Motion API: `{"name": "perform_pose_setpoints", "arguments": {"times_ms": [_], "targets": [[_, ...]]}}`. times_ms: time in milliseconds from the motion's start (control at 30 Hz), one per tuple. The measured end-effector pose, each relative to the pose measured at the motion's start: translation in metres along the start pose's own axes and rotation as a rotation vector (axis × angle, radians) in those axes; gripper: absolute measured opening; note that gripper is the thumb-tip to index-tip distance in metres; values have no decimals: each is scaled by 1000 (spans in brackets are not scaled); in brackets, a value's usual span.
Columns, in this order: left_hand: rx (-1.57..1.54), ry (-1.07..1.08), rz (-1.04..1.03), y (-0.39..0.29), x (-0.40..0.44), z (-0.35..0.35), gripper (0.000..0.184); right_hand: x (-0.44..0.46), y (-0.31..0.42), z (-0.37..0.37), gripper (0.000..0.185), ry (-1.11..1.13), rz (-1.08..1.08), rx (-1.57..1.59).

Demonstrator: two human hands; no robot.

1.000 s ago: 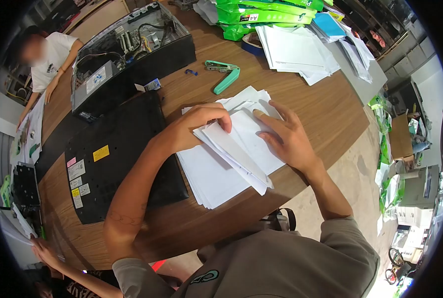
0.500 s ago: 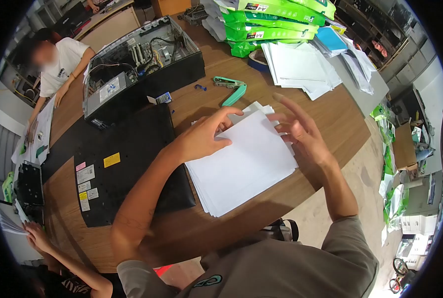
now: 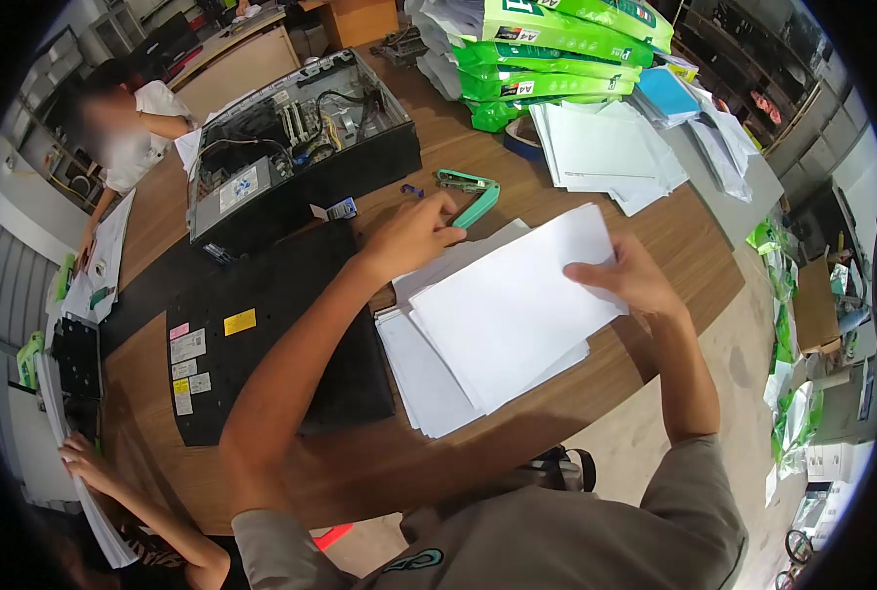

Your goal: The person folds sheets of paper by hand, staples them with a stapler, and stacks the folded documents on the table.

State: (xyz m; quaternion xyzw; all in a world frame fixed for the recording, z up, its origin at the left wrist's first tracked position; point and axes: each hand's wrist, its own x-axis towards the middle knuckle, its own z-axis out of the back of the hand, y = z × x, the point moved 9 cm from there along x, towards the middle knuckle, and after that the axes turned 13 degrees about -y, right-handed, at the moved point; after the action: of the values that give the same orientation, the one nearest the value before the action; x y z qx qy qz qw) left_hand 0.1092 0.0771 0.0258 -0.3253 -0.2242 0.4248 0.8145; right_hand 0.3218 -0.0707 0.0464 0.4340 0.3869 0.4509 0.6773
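Observation:
My right hand (image 3: 640, 280) grips the right edge of several white paper sheets (image 3: 517, 305), thumb on top and fingers underneath. Those sheets are lifted and shifted over a loose paper stack (image 3: 423, 388) on the table. Beyond the stack's far left corner, my left hand (image 3: 414, 236) has its fingers curled together at the near end of a turquoise stapler (image 3: 480, 204). The stapler lies spread wide on the wood. Part of the left fingers is hidden behind the hand.
An opened computer case (image 3: 305, 202) and a black panel with labels (image 3: 271, 344) lie to the left. Green paper packs (image 3: 556, 84) and more loose sheets (image 3: 596, 147) sit at the back. One person (image 3: 128, 128) is at the far left; another's hand (image 3: 84, 460) holds papers lower left.
My right hand has taken hold of the upper sheets and moved them up and right over the stack. My left hand has left the paper and reached to the stapler's end.

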Motion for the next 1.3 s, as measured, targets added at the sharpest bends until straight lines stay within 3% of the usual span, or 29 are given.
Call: {"name": "perform_pose_setpoints", "arguments": {"times_ms": [67, 167, 267, 333, 367, 400, 433, 467, 667, 733, 800, 833, 933, 1033, 1067, 1133, 1300], "targets": [[-71, 25, -33, -19, 17, -12, 27, -2, 5, 13, 25, -18, 38, -15], [57, 37, -60, -23, 54, -34, 33, -3, 13, 23, 23, -56, 98, -29], [-117, -26, -168, -22, 73, -38, 39, 4, 21, 25, 23, -67, 169, -12], [-673, -32, -42, -11, 74, -22, 36, 16, 22, 30, 22, -164, 154, 247], [-636, 29, 1, -1, 70, -11, 42, 20, 31, 31, 21, -208, 183, 285], [-694, 51, -192, 3, 60, 11, 58, 28, 36, 23, 21, -211, 183, 298], [-1035, 56, 170, 4, 33, 22, 72, 36, 41, 18, 22, -250, 185, 379], [-1310, 77, 242, 15, 17, 34, 73, 44, 45, 13, 22, -287, 187, 459], [-1205, -196, 129, 53, -12, 80, 55, 106, 61, -67, 26, -289, 478, 355], [-776, -437, -71, 42, -20, 99, 40, 119, 61, -93, 27, -239, 500, 348], [-795, -487, -24, 50, -19, 100, 43, 122, 64, -105, 28, -198, 520, 344], [-807, -522, 17, 57, -18, 103, 47, 123, 57, -109, 31, -182, 422, 367], [-642, -520, -10, 58, -19, 99, 43, 133, 44, -114, 37, -162, 246, 360], [-444, -588, 21, 56, -23, 102, 41, 143, 53, -107, 37, -208, 464, 335], [-529, -672, -132, 50, -23, 104, 40, 141, 54, -103, 37, -255, 464, 290], [-430, -562, -84, 52, -22, 94, 40, 138, 53, -109, 39, -137, 436, 315], [-349, -548, -70, 55, -22, 85, 43, 136, 41, -117, 42, -148, 424, 291]]}}
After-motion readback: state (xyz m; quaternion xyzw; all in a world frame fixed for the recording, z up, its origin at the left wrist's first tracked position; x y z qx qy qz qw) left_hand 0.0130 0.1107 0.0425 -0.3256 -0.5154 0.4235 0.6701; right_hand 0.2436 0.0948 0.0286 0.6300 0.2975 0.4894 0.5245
